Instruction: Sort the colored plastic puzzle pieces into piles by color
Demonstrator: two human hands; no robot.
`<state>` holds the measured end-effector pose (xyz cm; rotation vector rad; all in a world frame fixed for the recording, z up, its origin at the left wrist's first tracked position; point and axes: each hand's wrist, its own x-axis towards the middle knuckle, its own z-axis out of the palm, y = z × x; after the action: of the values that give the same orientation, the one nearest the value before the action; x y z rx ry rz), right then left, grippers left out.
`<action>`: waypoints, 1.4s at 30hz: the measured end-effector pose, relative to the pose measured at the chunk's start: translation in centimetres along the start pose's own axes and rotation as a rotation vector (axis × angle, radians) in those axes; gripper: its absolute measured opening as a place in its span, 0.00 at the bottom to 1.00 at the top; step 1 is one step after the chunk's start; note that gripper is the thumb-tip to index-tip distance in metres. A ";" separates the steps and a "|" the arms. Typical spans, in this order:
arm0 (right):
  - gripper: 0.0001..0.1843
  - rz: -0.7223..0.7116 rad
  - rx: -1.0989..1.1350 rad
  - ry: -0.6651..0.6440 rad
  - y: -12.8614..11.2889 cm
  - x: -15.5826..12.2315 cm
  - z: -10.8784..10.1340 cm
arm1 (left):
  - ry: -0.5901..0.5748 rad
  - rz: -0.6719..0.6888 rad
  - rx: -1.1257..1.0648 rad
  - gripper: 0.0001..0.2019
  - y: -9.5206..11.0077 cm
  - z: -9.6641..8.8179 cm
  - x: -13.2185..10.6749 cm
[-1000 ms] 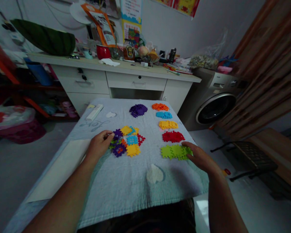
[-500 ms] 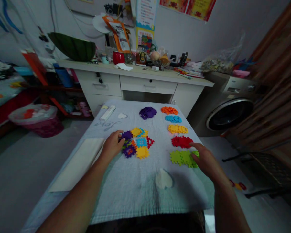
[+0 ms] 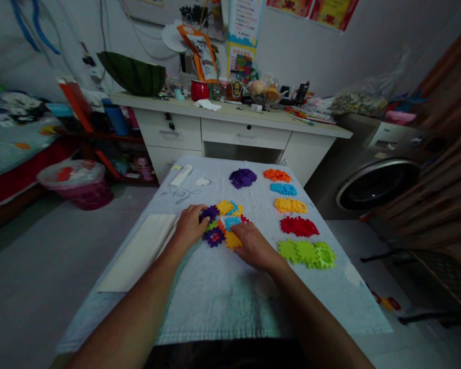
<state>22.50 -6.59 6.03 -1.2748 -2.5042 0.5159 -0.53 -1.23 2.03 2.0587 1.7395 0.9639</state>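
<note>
A mixed heap of coloured plastic puzzle tiles [image 3: 225, 220] lies in the middle of a pale blue towel [image 3: 215, 292]. My left hand [image 3: 190, 228] rests at the heap's left edge, its fingers curled against a purple tile [image 3: 210, 211]. On the heap's right side lies my right hand [image 3: 253, 246], fingers over a yellow tile [image 3: 232, 240]. Sorted tile groups sit to the right: purple [image 3: 243, 177], orange [image 3: 277, 175], blue [image 3: 283, 189], yellow [image 3: 290, 206], red [image 3: 298, 226] and green [image 3: 307, 253].
A white sheet [image 3: 138, 251] lies on the towel's left side, a white tube [image 3: 181, 176] at its far left. Behind stand a cluttered white desk [image 3: 230, 128], a washing machine [image 3: 376, 179] to the right, and a pink bin [image 3: 77, 182] on the floor to the left.
My right hand has left the green tiles and moved left onto the mixed heap. My left hand has stayed at the heap's left edge. The view has shifted.
</note>
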 end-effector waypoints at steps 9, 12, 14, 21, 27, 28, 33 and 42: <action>0.14 -0.009 0.024 0.009 0.1 -0.6 -2.2 | -0.022 0.022 0.036 0.16 -0.5 0.5 0.2; 0.07 0.047 0.057 -0.025 0.9 -0.7 -4.5 | -0.019 0.026 0.031 0.17 -0.8 0.7 0.2; 0.07 0.083 0.068 -0.050 2.6 -0.7 -6.2 | -0.019 0.020 0.022 0.17 -1.0 0.7 0.2; 0.07 0.458 0.352 0.226 14.0 -0.7 -11.8 | -0.035 -0.006 -0.005 0.17 -0.9 0.5 0.2; 0.07 0.800 0.488 0.469 19.8 -1.5 -12.9 | -0.042 0.006 0.017 0.18 -0.9 0.5 0.2; 0.06 0.812 0.488 0.453 20.2 -1.5 -12.7 | -0.043 0.006 0.019 0.18 -1.0 0.5 0.2; 0.03 0.816 0.395 0.457 22.0 -1.2 -11.5 | -0.045 -0.003 0.015 0.18 -0.9 0.4 0.2; 0.11 0.824 -0.033 0.474 23.7 -0.8 -10.2 | -0.051 -0.013 -0.019 0.17 -0.4 0.0 0.2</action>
<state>44.06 7.62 4.80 -2.1274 -1.5467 0.2740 -0.81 -0.99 1.82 2.0392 1.7098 0.9127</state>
